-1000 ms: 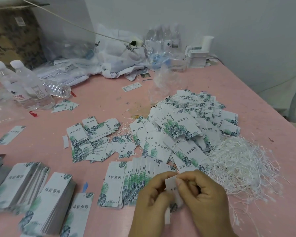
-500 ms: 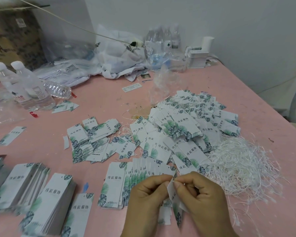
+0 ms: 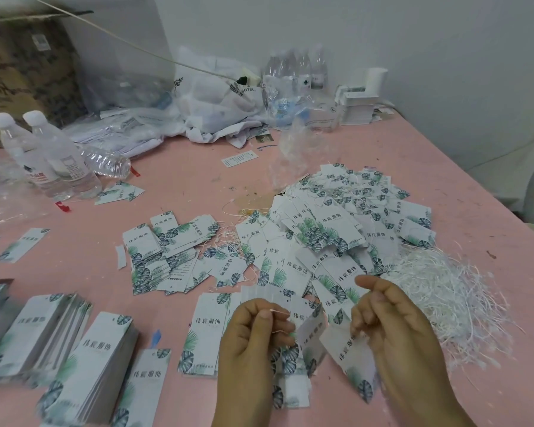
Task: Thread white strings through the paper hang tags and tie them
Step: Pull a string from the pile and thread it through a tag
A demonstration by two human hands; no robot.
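Tag stacks (image 3: 28, 340) blurring at left edge; right hand (image 3: 395, 328) hiding string end; wrists running off bottom.

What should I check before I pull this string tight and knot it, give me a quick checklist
1. Left hand pinches the white string: ok.
2. Right hand has the other string end: cannot tell.
3. Held tags hang between the hands, off the pink table: ok.
4. String passes through the tag holes: cannot tell.
5. Loose string pile lies right of the hands, apart from this string: ok.
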